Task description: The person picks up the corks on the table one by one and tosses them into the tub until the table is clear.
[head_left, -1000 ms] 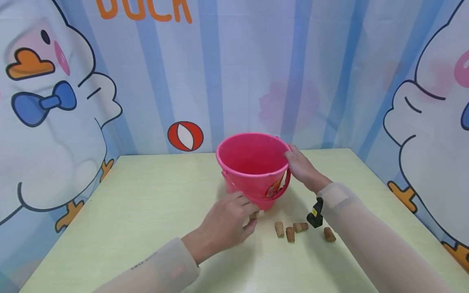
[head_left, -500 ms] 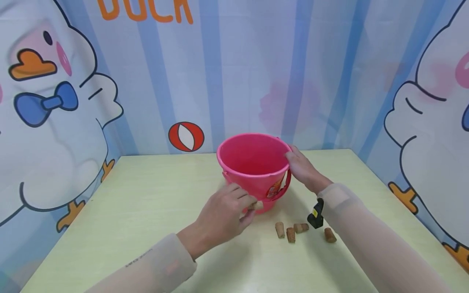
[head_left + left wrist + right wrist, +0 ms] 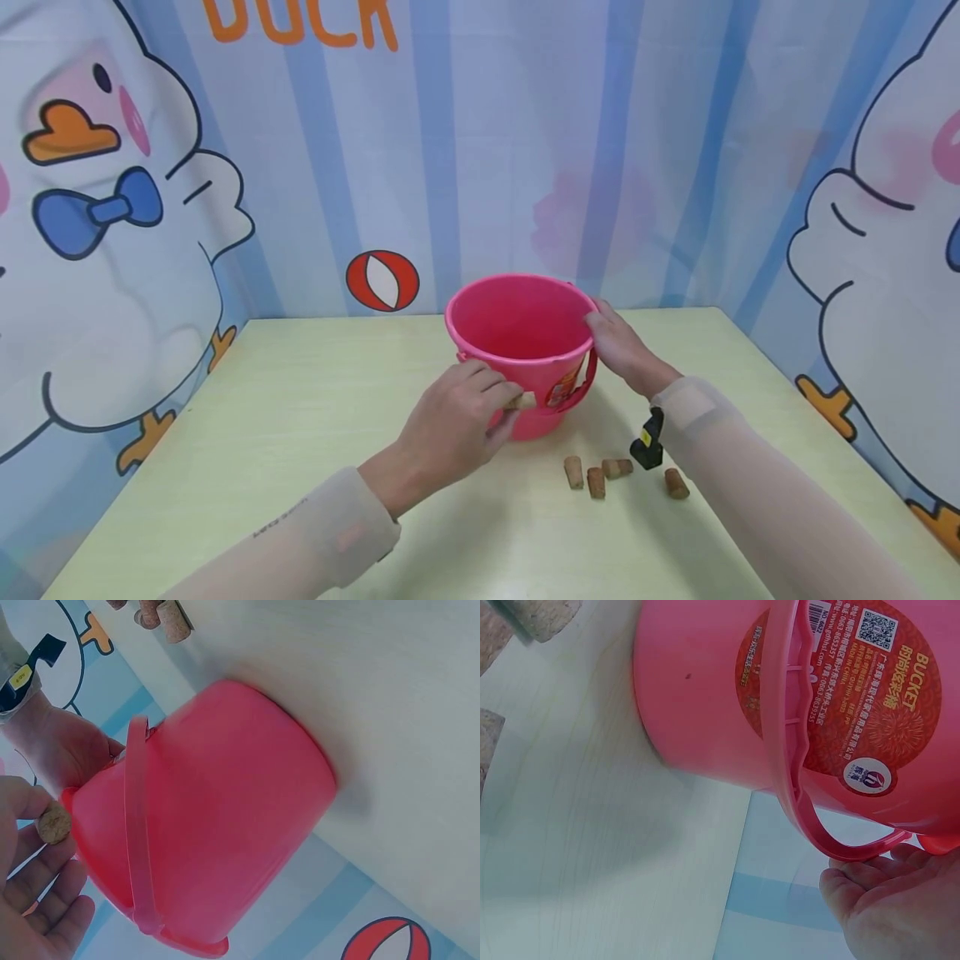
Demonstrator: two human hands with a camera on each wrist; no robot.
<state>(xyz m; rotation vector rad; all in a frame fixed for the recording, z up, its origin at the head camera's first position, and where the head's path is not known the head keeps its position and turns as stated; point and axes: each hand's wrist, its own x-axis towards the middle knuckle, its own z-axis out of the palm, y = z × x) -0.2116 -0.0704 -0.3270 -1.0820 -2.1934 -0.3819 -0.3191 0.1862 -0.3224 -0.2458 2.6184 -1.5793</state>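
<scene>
Well, left hand (image 3: 453, 417) pinches a cork (image 3: 527, 400), right hand (image 3: 624, 348) grips the bucket (image 3: 534, 374); four more corks (image 3: 596, 483) lie toward its five o'clock.

A pale table (image 3: 337, 400), its faint grain apparently woody, beneath four corks (image 3: 596, 483) and a pink bucket (image 3: 536, 377).

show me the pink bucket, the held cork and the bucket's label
Pink bucket (image 3: 225, 795): left wrist view, outer wall
Held cork (image 3: 54, 823): left wrist view, round end
Label (image 3: 877, 697): right wrist view, red printed area
</scene>
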